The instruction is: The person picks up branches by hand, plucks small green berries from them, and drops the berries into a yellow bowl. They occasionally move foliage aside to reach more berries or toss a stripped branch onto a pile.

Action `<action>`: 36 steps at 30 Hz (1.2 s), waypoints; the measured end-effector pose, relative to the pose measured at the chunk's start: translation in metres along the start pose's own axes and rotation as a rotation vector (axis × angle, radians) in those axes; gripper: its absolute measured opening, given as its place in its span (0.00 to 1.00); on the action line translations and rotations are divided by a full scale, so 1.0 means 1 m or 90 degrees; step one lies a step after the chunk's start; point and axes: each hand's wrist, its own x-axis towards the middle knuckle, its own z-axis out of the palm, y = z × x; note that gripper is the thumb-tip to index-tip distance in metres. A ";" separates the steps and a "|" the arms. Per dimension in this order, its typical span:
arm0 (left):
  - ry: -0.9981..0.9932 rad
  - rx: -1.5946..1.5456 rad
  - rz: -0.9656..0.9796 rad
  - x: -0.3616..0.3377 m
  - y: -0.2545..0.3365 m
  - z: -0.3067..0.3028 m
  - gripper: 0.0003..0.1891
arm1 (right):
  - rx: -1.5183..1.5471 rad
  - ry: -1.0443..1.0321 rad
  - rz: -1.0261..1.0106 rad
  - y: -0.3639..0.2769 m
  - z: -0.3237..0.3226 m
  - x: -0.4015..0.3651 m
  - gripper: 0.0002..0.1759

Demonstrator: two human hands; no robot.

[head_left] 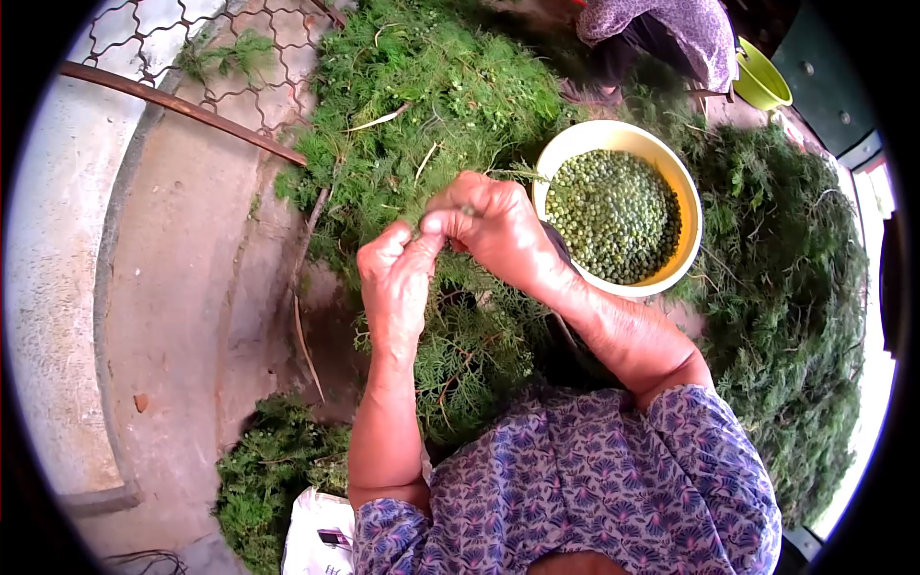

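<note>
My left hand (395, 268) and my right hand (489, 228) meet at the fingertips over a pile of green feathery branches (441, 105). The fingers of my right hand are curled, with a small green bit showing between them. My left hand is pinched against the right; what it grips is too small to make out. Just right of my right hand stands a round yellow basin (692, 206), holding many small round green cones (613, 211). More green foliage (460, 355) lies below my hands.
Another person (671, 34) in patterned clothing is at the top right, beside a yellow-green basin (762, 77). Dark foliage (786, 316) is heaped on the right. A wooden bar with wire mesh (182, 107) lies upper left. A white bag (321, 532) is at the bottom.
</note>
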 end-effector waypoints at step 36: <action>0.516 -0.306 -0.251 0.039 -0.081 -0.113 0.25 | -0.507 -0.223 0.486 -0.060 -0.132 -0.239 0.10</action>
